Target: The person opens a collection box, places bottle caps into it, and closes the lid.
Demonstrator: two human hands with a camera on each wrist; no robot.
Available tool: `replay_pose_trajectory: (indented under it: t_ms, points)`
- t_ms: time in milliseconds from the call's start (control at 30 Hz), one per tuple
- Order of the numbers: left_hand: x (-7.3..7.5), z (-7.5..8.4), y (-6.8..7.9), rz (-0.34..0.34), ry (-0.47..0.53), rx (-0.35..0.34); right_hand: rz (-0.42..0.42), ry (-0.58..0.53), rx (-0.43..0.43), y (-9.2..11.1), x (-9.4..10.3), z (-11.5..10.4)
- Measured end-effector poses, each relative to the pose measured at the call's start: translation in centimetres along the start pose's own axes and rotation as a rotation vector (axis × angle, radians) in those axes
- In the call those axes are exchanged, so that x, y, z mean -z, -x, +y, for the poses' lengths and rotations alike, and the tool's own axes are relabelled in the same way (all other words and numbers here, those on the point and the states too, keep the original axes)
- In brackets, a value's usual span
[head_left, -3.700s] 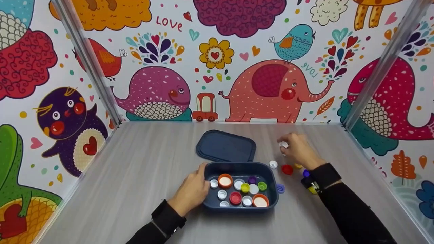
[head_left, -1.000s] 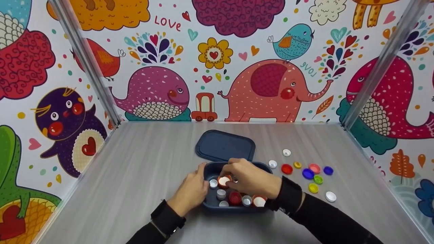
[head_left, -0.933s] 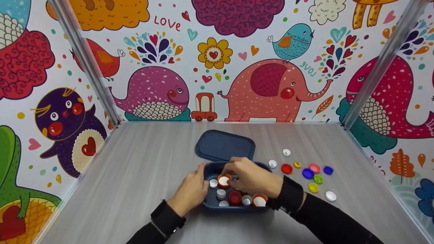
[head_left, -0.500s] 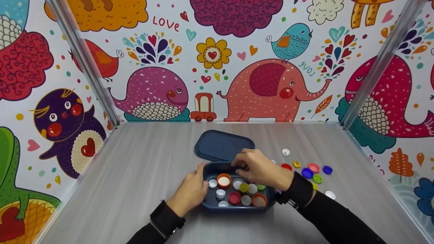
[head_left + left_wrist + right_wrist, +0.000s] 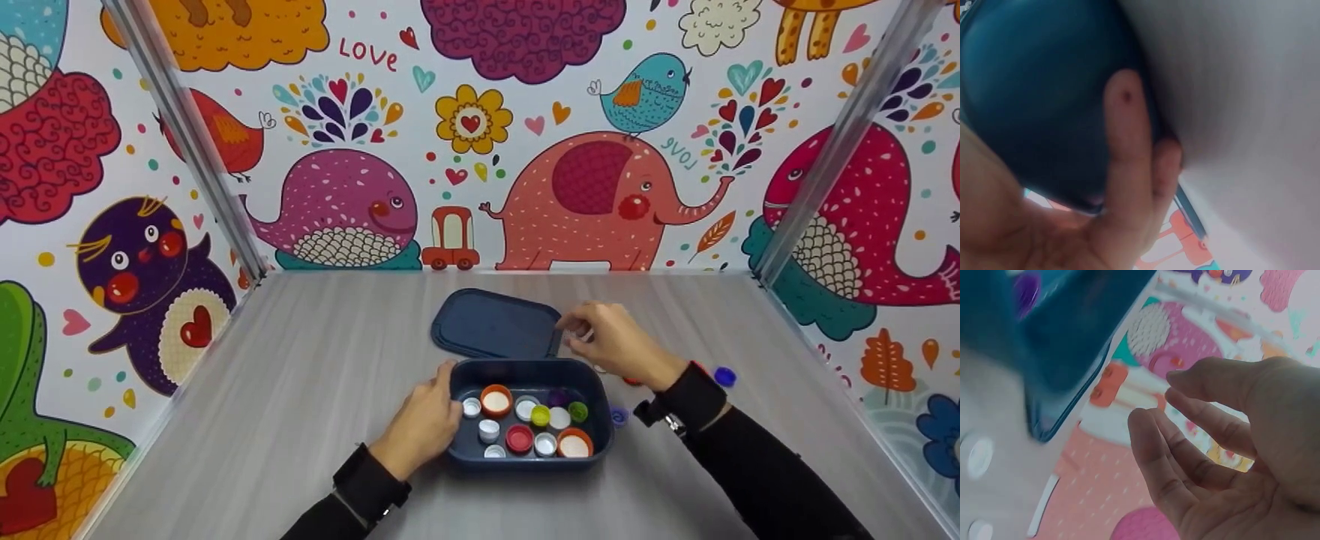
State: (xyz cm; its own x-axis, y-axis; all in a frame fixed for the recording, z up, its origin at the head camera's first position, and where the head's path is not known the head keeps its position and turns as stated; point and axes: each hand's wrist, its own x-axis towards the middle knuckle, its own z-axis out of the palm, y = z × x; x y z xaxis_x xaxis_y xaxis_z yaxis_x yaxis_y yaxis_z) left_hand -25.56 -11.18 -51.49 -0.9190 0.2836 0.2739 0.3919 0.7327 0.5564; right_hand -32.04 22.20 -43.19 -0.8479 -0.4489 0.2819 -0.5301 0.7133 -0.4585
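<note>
My left hand (image 5: 424,420) holds the left end of a dark blue plastic box (image 5: 525,465). Its fingers lie against the outer wall in the left wrist view, where the thumb is hard to make out. Several bottle caps lie inside the box, among them a red cap (image 5: 519,439), a yellow-green cap (image 5: 540,415) and orange-rimmed caps with white insides (image 5: 496,401). Beyond the box's right rear corner, my right hand (image 5: 622,345) hovers by the lid's right edge. In the right wrist view its fingers (image 5: 1148,439) are loosely bent, with nothing between them and the thumb.
The dark blue lid (image 5: 495,322) lies flat behind the box. A purple piece (image 5: 619,417) sits beside the box's right wall, and a blue cap (image 5: 724,376) farther right. White caps (image 5: 981,455) show on the table. The right arm hides other caps. Patterned panels stand behind.
The white cap held by my right hand 3.7 s ago lies on the table one second ago. Since then the right hand has left the box, moving right and away. The left hand stays.
</note>
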Motion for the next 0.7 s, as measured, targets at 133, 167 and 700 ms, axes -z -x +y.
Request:
replay_pose_trajectory:
  t_ms: [133,167,700]
  points:
    - [0.0,0.0,0.0,-0.011,0.000,0.013,0.027,-0.032,-0.066,-0.2,0.6,2.5]
    - [0.0,0.0,0.0,-0.015,0.000,0.016,0.031,-0.035,-0.082,-0.2,0.6,3.1]
    - [0.1,0.1,-0.1,-0.040,0.015,0.046,-0.119,0.014,-0.467,0.1,0.5,10.6]
